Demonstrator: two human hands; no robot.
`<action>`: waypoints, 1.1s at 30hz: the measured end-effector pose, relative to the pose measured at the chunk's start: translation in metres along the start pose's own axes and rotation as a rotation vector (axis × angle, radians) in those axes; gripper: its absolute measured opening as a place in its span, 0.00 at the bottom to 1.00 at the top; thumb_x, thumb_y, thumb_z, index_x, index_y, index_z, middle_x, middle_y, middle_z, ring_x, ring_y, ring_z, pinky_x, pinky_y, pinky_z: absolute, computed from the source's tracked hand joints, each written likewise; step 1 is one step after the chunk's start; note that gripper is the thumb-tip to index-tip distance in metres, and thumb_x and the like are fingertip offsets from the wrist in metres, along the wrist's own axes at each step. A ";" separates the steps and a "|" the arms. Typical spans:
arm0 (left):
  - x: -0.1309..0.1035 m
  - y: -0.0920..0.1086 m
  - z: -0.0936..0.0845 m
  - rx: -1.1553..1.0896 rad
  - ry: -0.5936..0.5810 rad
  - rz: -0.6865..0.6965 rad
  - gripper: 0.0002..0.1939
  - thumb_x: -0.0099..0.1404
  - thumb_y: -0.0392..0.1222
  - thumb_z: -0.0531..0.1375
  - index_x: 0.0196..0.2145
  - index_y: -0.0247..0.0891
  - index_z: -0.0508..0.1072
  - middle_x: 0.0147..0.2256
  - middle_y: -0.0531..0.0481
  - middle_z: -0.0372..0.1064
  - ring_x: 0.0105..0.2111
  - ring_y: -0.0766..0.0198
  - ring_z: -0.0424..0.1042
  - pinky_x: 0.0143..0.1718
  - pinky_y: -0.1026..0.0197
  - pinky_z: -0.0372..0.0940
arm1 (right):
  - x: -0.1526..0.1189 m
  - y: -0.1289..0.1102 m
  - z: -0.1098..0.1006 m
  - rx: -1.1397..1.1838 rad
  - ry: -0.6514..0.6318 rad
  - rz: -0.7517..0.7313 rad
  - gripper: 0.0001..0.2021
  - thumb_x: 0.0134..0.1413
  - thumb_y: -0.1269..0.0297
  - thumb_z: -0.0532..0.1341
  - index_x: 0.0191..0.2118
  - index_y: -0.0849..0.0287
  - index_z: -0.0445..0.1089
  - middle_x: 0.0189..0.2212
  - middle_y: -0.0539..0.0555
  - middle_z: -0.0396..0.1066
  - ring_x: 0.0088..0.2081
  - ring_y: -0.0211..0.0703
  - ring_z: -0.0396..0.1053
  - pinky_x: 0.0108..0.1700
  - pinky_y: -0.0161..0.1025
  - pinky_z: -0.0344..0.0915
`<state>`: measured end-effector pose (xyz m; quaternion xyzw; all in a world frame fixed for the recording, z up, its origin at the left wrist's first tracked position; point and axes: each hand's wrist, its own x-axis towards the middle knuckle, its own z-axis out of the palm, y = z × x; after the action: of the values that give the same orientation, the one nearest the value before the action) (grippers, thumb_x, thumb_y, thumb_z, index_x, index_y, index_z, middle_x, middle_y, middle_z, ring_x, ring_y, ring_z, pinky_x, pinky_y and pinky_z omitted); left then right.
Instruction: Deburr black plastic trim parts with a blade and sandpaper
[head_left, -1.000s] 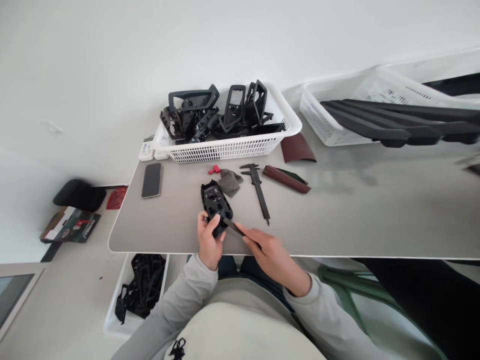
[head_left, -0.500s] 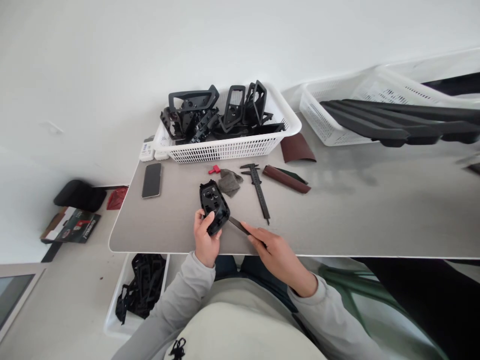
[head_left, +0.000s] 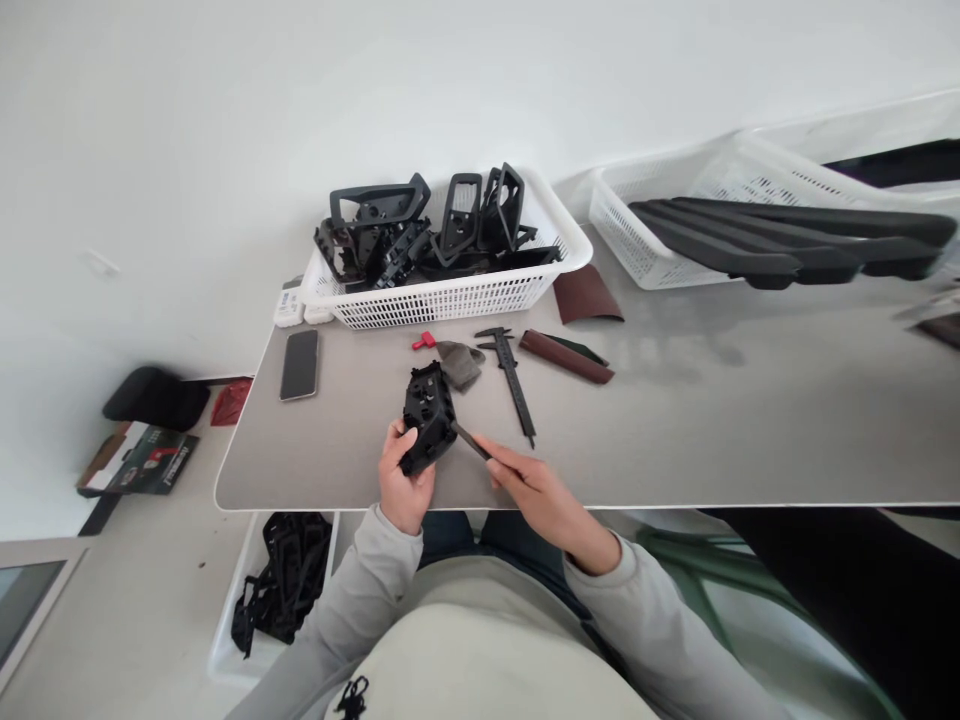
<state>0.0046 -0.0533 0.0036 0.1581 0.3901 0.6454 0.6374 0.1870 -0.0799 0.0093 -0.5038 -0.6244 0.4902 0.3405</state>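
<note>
Near the table's front edge, my left hand [head_left: 405, 490] is closed around the lower end of a black plastic housing [head_left: 429, 415], holding it tilted up off the table. My right hand [head_left: 532, 490] grips a thin, dark flat file [head_left: 471, 440], its handle end hidden by the fingers. The file's tip meets the housing's right side edge. Just beyond the housing lie a grey cloth [head_left: 460, 366] and a small red plastic piece [head_left: 424, 341]. To their right rests a black caliper [head_left: 511, 385], with a curled brown sandpaper sheet [head_left: 566, 357] beside it.
Behind stands a white basket [head_left: 450, 305] of black plastic frames. Another white basket [head_left: 626, 235], at right, carries long dark grey parts [head_left: 787, 240]. A phone [head_left: 299, 365] lies at left; more brown sandpaper [head_left: 587, 295] lies behind. Below left, a white bin [head_left: 225, 640] holds black parts.
The housing has been turned in my left hand, so its side wall shows more. My right hand has shifted slightly left with the file, which stays against the housing's edge.
</note>
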 end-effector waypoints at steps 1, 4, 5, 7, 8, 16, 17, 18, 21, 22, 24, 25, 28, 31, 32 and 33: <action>0.000 0.000 0.000 0.024 0.007 0.014 0.09 0.52 0.36 0.65 0.28 0.40 0.67 0.22 0.59 0.59 0.16 0.76 0.57 0.16 0.72 0.54 | 0.000 0.001 0.000 0.025 -0.021 0.008 0.24 0.63 0.55 0.50 0.61 0.59 0.65 0.28 0.52 0.72 0.29 0.41 0.66 0.35 0.39 0.68; 0.000 0.001 0.001 0.040 0.034 0.054 0.10 0.52 0.36 0.65 0.28 0.40 0.66 0.25 0.57 0.63 0.24 0.73 0.66 0.25 0.72 0.62 | -0.002 0.005 -0.001 0.091 -0.081 0.050 0.25 0.63 0.53 0.51 0.60 0.58 0.65 0.24 0.49 0.68 0.27 0.40 0.62 0.33 0.38 0.65; 0.001 0.002 0.001 0.039 0.041 0.062 0.10 0.51 0.37 0.65 0.28 0.40 0.65 0.25 0.57 0.63 0.25 0.73 0.68 0.27 0.71 0.63 | -0.003 0.007 -0.002 0.115 -0.096 0.069 0.25 0.62 0.52 0.52 0.60 0.58 0.66 0.22 0.49 0.66 0.26 0.40 0.62 0.31 0.38 0.64; 0.001 0.004 0.003 0.022 0.041 0.054 0.12 0.50 0.38 0.65 0.26 0.40 0.63 0.25 0.58 0.63 0.25 0.73 0.68 0.27 0.71 0.63 | -0.005 0.007 -0.004 0.177 -0.096 0.110 0.27 0.60 0.50 0.54 0.59 0.59 0.67 0.21 0.48 0.63 0.24 0.38 0.59 0.27 0.36 0.62; 0.001 0.005 0.004 0.011 0.037 0.040 0.13 0.49 0.38 0.65 0.26 0.40 0.62 0.24 0.59 0.62 0.24 0.73 0.67 0.26 0.72 0.62 | -0.004 0.007 -0.004 0.216 -0.072 0.131 0.28 0.58 0.49 0.56 0.59 0.59 0.67 0.22 0.48 0.63 0.22 0.37 0.58 0.25 0.35 0.60; -0.017 0.002 0.016 -0.005 -0.037 -0.116 0.15 0.48 0.38 0.65 0.28 0.40 0.59 0.24 0.58 0.62 0.21 0.72 0.62 0.20 0.70 0.55 | 0.019 -0.013 0.020 0.538 0.158 0.263 0.24 0.44 0.45 0.65 0.39 0.61 0.70 0.19 0.44 0.61 0.15 0.28 0.45 0.15 0.31 0.40; -0.019 0.002 0.018 -0.006 -0.041 -0.128 0.16 0.47 0.39 0.65 0.28 0.40 0.59 0.24 0.58 0.62 0.21 0.71 0.62 0.20 0.70 0.54 | 0.021 -0.016 0.022 0.574 0.147 0.272 0.22 0.43 0.45 0.67 0.35 0.60 0.68 0.17 0.43 0.59 0.15 0.27 0.45 0.15 0.31 0.39; -0.021 0.001 0.019 -0.009 -0.043 -0.127 0.17 0.46 0.38 0.65 0.27 0.41 0.58 0.24 0.58 0.61 0.21 0.71 0.61 0.21 0.69 0.55 | 0.022 -0.018 0.024 0.614 0.130 0.282 0.20 0.42 0.47 0.67 0.31 0.59 0.66 0.16 0.42 0.58 0.14 0.27 0.44 0.15 0.31 0.38; -0.023 0.000 0.021 -0.007 -0.060 -0.087 0.19 0.42 0.37 0.65 0.25 0.40 0.56 0.23 0.59 0.58 0.23 0.71 0.61 0.26 0.68 0.58 | 0.024 -0.023 0.025 0.740 0.078 0.324 0.20 0.41 0.49 0.68 0.25 0.57 0.60 0.14 0.41 0.58 0.13 0.26 0.42 0.15 0.30 0.36; -0.023 0.000 0.020 0.003 -0.078 -0.081 0.18 0.42 0.37 0.65 0.25 0.39 0.56 0.22 0.59 0.58 0.23 0.71 0.60 0.27 0.68 0.59 | 0.024 -0.023 0.024 0.769 0.072 0.336 0.20 0.41 0.49 0.67 0.24 0.57 0.58 0.15 0.42 0.60 0.13 0.25 0.41 0.15 0.30 0.35; -0.023 0.001 0.018 0.025 -0.121 -0.084 0.17 0.43 0.37 0.64 0.24 0.39 0.57 0.22 0.59 0.57 0.23 0.71 0.59 0.27 0.68 0.58 | 0.023 -0.021 0.022 0.783 0.056 0.339 0.20 0.40 0.49 0.67 0.24 0.57 0.58 0.15 0.43 0.62 0.13 0.25 0.41 0.15 0.29 0.35; -0.023 0.001 0.017 0.030 -0.136 -0.080 0.16 0.43 0.36 0.63 0.24 0.39 0.57 0.22 0.59 0.57 0.23 0.71 0.59 0.27 0.67 0.58 | 0.023 -0.019 0.021 0.772 0.040 0.332 0.21 0.41 0.49 0.67 0.23 0.57 0.58 0.14 0.42 0.60 0.13 0.25 0.41 0.16 0.29 0.35; -0.022 0.002 0.015 0.027 -0.146 -0.069 0.13 0.43 0.37 0.62 0.28 0.39 0.62 0.26 0.56 0.64 0.28 0.67 0.65 0.32 0.65 0.61 | 0.023 -0.013 0.019 0.718 -0.021 0.300 0.22 0.41 0.45 0.66 0.23 0.57 0.58 0.11 0.38 0.50 0.13 0.25 0.39 0.16 0.29 0.35; -0.021 0.004 0.016 0.070 -0.089 -0.106 0.21 0.46 0.42 0.63 0.40 0.41 0.66 0.34 0.52 0.72 0.35 0.61 0.71 0.39 0.58 0.65 | 0.021 -0.008 0.019 0.679 -0.049 0.275 0.22 0.43 0.43 0.65 0.23 0.56 0.59 0.10 0.37 0.46 0.13 0.26 0.39 0.15 0.29 0.35; -0.021 0.004 0.017 0.106 -0.066 -0.111 0.24 0.47 0.44 0.64 0.43 0.41 0.66 0.36 0.51 0.73 0.35 0.60 0.72 0.40 0.57 0.65 | 0.021 -0.007 0.019 0.665 -0.051 0.274 0.22 0.44 0.43 0.64 0.23 0.56 0.59 0.10 0.37 0.46 0.13 0.27 0.39 0.15 0.29 0.35; -0.021 0.003 0.018 0.150 -0.054 -0.106 0.25 0.48 0.45 0.65 0.44 0.41 0.67 0.36 0.51 0.73 0.35 0.60 0.73 0.40 0.57 0.66 | 0.021 -0.007 0.018 0.648 -0.050 0.276 0.23 0.45 0.42 0.64 0.23 0.56 0.59 0.10 0.37 0.45 0.13 0.27 0.39 0.15 0.30 0.35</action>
<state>0.0179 -0.0676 0.0241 0.2019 0.4279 0.5751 0.6674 0.1626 -0.0649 0.0093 -0.4371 -0.3708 0.7165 0.3976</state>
